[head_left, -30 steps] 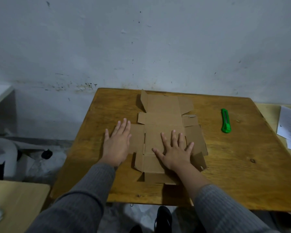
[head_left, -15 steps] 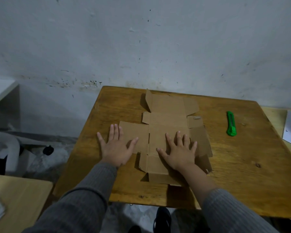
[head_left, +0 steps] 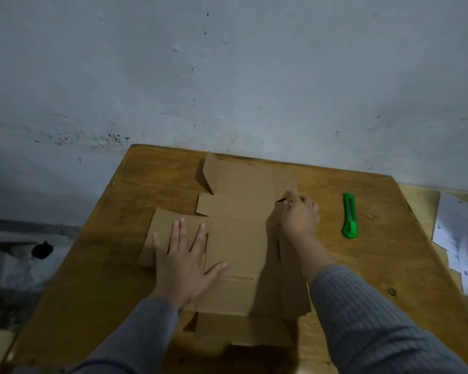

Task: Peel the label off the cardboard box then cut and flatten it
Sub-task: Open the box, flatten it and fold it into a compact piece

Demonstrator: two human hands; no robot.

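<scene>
**Right hand moves up to a raised flap**

My right hand (head_left: 299,215) has left the centre panel and now pinches, as far as the blur shows, a small flap on the cardboard box (head_left: 238,238), spread open on the table (head_left: 362,265). My left hand (head_left: 183,261) presses the left panel, fingers straight. Flattening is nearly finished; the cutter (head_left: 349,215) lies unused.

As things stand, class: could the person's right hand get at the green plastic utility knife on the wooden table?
Probably yes: the right hand is at the flattened cardboard box's right flap, with only bare wooden table between it and the green plastic utility knife.
</scene>
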